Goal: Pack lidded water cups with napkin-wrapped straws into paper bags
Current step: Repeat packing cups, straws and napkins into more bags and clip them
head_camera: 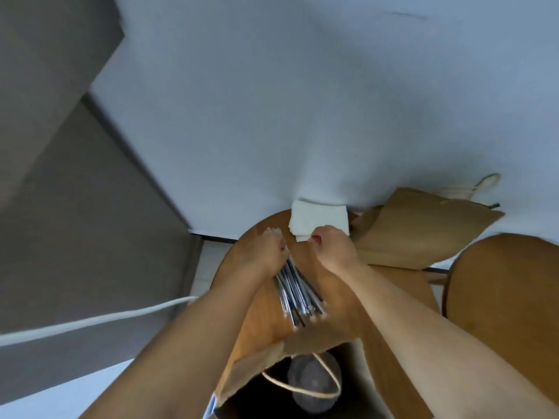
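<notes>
Left hand [266,249] curled round the top of a bundle of wrapped straws [298,293], too many and too blurred to count. Right hand [331,246] clenched, seemingly pinching the near edge of one stack of white napkins [317,219]. Both over a round wooden table [402,285]. One open paper bag [257,343] nearest, one lidded cup [314,382] inside; a second bag [423,225] flat beyond.

A round wooden counter [402,293] stands against a pale wall [302,101]. To its right is a second brown rounded surface [502,297]. At the left, a white cable [90,323] runs across a grey panel [75,237].
</notes>
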Tool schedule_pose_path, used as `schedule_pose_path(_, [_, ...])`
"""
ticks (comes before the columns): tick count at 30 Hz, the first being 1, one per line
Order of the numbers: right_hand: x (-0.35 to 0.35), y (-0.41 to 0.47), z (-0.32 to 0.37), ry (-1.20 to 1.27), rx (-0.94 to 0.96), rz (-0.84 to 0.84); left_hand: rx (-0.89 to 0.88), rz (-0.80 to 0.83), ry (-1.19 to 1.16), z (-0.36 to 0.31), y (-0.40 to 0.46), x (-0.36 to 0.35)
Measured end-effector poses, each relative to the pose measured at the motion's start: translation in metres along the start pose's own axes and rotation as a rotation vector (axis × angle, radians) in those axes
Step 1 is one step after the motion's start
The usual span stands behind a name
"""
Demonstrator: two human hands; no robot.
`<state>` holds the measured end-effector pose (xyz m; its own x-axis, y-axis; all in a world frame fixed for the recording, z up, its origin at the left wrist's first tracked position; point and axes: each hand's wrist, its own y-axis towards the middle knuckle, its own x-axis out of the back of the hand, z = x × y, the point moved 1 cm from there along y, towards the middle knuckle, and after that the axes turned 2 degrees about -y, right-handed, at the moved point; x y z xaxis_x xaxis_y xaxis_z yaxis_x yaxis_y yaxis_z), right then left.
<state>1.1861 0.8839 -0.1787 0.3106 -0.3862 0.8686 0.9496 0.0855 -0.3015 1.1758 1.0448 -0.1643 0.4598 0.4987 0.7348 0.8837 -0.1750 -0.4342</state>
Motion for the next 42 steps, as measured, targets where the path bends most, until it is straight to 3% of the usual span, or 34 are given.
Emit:
schedule_pose_path(8, [-0.057,0.087,-0.025,0.001,-0.1,0.055,0.008,0.192,0.027,0.024,0.081,-0.023])
schedule_pose_path(19, [-0.083,0.127,-0.046,-0.381,0.0,0.178,0.0,0.231,-0.146,0.043,0.111,-0.027])
schedule_pose_path(24, [-0.089,0.128,-0.051,-0.407,0.031,0.102,0.065,0.267,-0.207,0.051,0.117,-0.035])
schedule_pose_path(27, [-0.086,0.124,-0.05,-0.283,0.008,-0.023,0.098,0.263,-0.253,0.05,0.113,-0.032])
schedule_pose_path(29, [-0.078,0.116,-0.041,-0.119,0.048,-0.139,0.173,0.254,-0.376,0.045,0.11,-0.029])
schedule_pose_path(32, [-0.066,0.094,-0.023,0.018,0.174,-0.317,0.357,0.252,-0.805,0.037,0.105,-0.022])
schedule_pose_path(37, [-0.054,0.046,0.0,0.037,0.383,-0.275,0.539,0.33,-1.239,0.031,0.091,-0.014])
schedule_pose_path(42, [-0.061,0.009,0.01,-0.143,0.592,-0.341,0.601,0.182,-1.256,0.038,0.069,-0.015])
